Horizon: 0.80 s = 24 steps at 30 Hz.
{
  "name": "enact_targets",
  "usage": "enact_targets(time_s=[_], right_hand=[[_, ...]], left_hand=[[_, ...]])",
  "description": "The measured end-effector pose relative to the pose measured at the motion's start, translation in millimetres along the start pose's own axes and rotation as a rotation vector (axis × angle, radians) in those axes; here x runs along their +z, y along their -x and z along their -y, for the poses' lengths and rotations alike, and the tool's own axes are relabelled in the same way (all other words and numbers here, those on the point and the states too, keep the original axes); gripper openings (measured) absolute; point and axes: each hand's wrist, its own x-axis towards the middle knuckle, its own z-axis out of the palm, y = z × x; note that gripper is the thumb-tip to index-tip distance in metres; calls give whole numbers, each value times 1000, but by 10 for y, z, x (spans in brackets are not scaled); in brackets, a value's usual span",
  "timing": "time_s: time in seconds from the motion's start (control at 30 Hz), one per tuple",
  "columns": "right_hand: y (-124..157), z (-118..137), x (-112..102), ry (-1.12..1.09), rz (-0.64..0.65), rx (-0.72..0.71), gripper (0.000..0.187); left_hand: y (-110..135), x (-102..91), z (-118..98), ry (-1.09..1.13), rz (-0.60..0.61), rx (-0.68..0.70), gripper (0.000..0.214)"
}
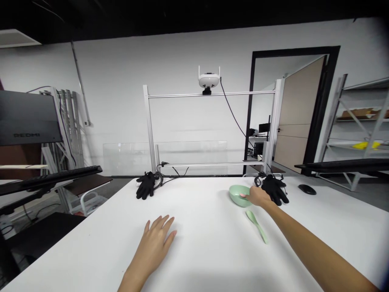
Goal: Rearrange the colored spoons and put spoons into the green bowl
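Observation:
My left hand (153, 243) lies flat on the white table (194, 251), fingers spread, holding nothing. My right hand (258, 196) reaches over the rim of a pale green bowl (238, 194), with its fingertips touching the bowl. A small pink spot inside the bowl may be a fingertip or an object; I cannot tell which. Just below the bowl rests a pale green plastic spoon (257, 226). Two black gloves with cables lie at the far edge: one (146, 185) beyond my left hand, the other (275, 189) just past my right hand.
An aluminium frame (209, 94) stands along the table's far edge, carrying a white camera unit (208, 80) with a black cable. A black mouse (306, 189) and a dark keyboard (343, 165) lie to the right. Another keyboard (54, 178) and a monitor (27, 117) stand left.

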Motion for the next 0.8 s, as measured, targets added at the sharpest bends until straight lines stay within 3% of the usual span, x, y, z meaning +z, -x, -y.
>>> enact_targets(time_s=[0.8], right_hand=[[86, 73, -43, -4, -26, 40, 58]], left_hand=[[17, -25, 3, 1, 23, -16, 51]])
